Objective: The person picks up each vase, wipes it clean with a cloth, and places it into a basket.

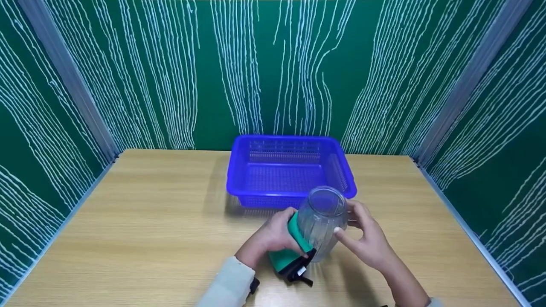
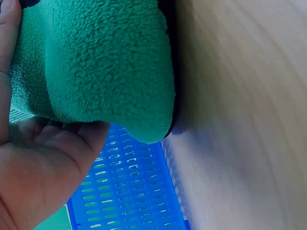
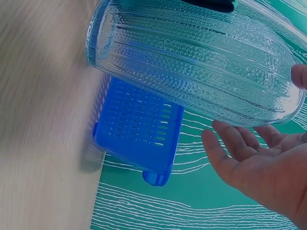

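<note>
A clear ribbed glass jar (image 1: 323,230) is in front of the basket in the head view, its mouth up and slightly tilted. My right hand (image 1: 370,243) holds it near the mouth, thumb on the near side and fingers round the far side. In the right wrist view the jar (image 3: 192,62) has a pebbled surface; I cannot tell whether its base touches the table. My left hand (image 1: 279,232) grips a green fleecy cloth (image 1: 285,258) with black edging and a strap, against the jar's left side. The cloth (image 2: 105,62) hides part of that hand's fingers.
A blue plastic basket (image 1: 294,194) with slotted walls stands just behind the jar, towards the back of the wooden table (image 1: 162,221). Green panels (image 1: 273,64) with white lines enclose the back and sides, with grey posts at the corners.
</note>
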Tool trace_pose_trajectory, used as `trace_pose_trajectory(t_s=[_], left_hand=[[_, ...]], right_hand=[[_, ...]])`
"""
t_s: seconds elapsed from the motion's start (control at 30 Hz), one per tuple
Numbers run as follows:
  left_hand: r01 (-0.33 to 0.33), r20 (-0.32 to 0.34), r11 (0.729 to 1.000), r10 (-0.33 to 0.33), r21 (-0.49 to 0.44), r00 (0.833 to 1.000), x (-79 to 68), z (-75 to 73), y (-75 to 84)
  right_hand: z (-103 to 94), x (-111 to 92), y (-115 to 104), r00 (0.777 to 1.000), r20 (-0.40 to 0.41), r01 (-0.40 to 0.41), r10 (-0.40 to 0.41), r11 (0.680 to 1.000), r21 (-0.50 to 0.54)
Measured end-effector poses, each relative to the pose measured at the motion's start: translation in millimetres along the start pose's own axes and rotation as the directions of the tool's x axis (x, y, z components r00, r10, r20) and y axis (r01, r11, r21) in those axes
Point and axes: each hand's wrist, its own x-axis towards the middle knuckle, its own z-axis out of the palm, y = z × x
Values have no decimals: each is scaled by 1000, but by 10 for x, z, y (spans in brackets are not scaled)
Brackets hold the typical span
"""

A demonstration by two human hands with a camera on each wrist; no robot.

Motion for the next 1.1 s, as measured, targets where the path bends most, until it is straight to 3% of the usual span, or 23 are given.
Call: trace_pose_trajectory(t_s=[0.2,0.53,0.77,1.1], left_hand=[[9,-5,1000,-9,23,1000,-2,21,-16],[27,-18,997,-26,67,1000,9,75,-51],[48,-17,996,-47,73,999,9,93,-28],[66,-26,993,-63,103,998,20,118,-23]], right_hand=[[-2,0,-47,1000,7,-25,25,999,-26],[-43,-20,-344,1000,6,-28,28,999,-21],[1,-12,-38,1000,-11,9,-9,999,-41],[-2,-9,18,1000,-10,-7,7,999,-40]])
